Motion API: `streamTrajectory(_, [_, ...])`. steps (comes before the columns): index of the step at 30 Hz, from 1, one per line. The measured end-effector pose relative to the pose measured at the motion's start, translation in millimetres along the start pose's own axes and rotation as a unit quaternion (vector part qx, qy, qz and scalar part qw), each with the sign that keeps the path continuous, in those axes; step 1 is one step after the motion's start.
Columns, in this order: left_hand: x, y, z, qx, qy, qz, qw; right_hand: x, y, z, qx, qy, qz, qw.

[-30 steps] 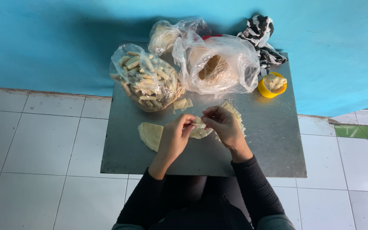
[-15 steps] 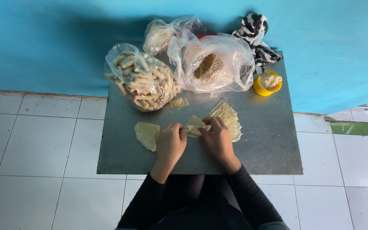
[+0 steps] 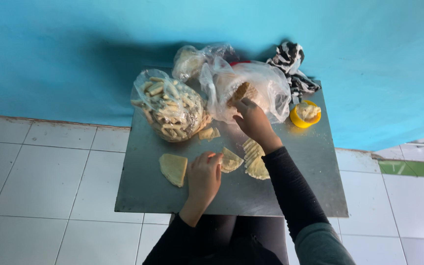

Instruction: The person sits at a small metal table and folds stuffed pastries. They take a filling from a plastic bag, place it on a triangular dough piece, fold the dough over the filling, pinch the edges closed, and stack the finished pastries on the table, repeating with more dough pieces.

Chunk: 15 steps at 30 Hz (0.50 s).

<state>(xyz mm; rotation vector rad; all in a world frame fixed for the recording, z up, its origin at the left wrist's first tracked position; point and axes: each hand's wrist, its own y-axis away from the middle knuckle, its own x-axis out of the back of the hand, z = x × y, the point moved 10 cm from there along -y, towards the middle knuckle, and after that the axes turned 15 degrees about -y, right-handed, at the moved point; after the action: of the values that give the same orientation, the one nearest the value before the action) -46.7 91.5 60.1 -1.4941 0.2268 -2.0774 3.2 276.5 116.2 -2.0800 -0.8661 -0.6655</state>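
Note:
My left hand (image 3: 204,174) rests on the grey metal table (image 3: 290,196) and pinches the edge of a pale triangular pastry wrapper (image 3: 232,160). My right hand (image 3: 254,120) stretches to the back of the table, into the mouth of a clear plastic bag (image 3: 266,83) that holds something brownish. Its fingertips are hidden at the bag's opening. A stack of pale wrappers (image 3: 256,161) lies just under my right forearm. Another folded wrapper (image 3: 173,169) lies left of my left hand.
A clear bag full of rolled pastry sticks (image 3: 170,107) stands at the back left, with a small pastry piece (image 3: 208,133) beside it. Behind are another plastic bag (image 3: 191,60) and a black-and-white cloth (image 3: 293,64). A small yellow bowl (image 3: 305,114) sits back right. White tiled floor surrounds the table.
My right hand has left the wrapper in front of me and reached back into the clear bag. My left hand stays on the triangular wrapper.

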Motion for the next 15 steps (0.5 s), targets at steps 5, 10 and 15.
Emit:
streamTrajectory(5, [-18.0,1.2,-1.0,0.011,-0.038,-0.033,0.999,-1.7,-4.9,12.5,0.002,-0.077,0.039,0.996])
streamTrajectory(10, [-4.1,4.1,-5.2,0.027,-0.019,0.02,0.999,28.0,1.3,37.0,-0.051,-0.094,0.205,0.973])
streamTrajectory(15, [-7.4,8.2,-15.2,0.077,-0.084,-0.034,0.993,35.1,9.4,59.6,-0.097,-0.123,0.297,0.942])
